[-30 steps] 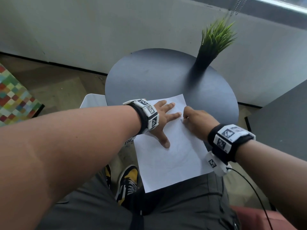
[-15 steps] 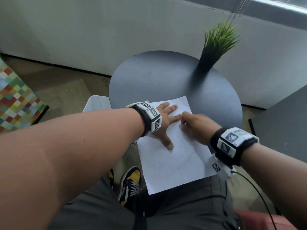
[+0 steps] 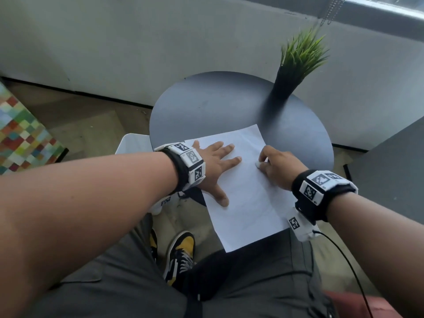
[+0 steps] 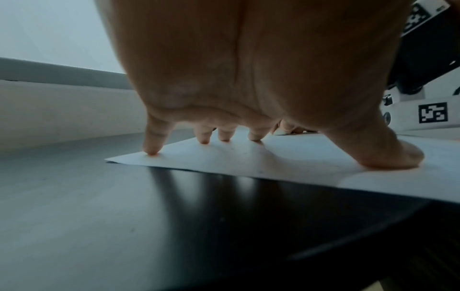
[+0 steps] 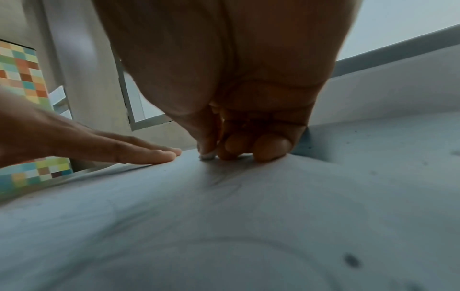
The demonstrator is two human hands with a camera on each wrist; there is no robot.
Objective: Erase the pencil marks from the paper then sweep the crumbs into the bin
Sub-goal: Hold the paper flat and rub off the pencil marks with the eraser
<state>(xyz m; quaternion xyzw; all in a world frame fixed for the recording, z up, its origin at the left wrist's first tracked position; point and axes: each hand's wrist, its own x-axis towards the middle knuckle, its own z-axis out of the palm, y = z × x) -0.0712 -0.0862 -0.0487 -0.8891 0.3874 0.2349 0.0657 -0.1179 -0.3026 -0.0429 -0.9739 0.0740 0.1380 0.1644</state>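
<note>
A white sheet of paper (image 3: 247, 198) lies on the round dark table (image 3: 213, 106), its near end hanging over the table's edge above my lap. My left hand (image 3: 215, 166) lies flat on the sheet's left side with fingers spread, pressing it down; in the left wrist view the fingertips (image 4: 151, 151) touch the paper (image 4: 286, 163). My right hand (image 3: 277, 166) has curled fingers pinching a small white eraser (image 3: 258, 165), whose tip (image 5: 207, 157) touches the paper (image 5: 224, 216). Faint pencil lines show on the sheet.
A dark vase with green grass (image 3: 293, 72) stands at the table's far right. A white bin (image 3: 133, 143) sits on the floor left of the table. A dark surface (image 3: 390, 171) lies to the right. My legs and a yellow-black shoe (image 3: 181, 253) are below.
My right hand with the eraser has shifted a little along the upper part of the sheet. The left hand stays pressed on the paper.
</note>
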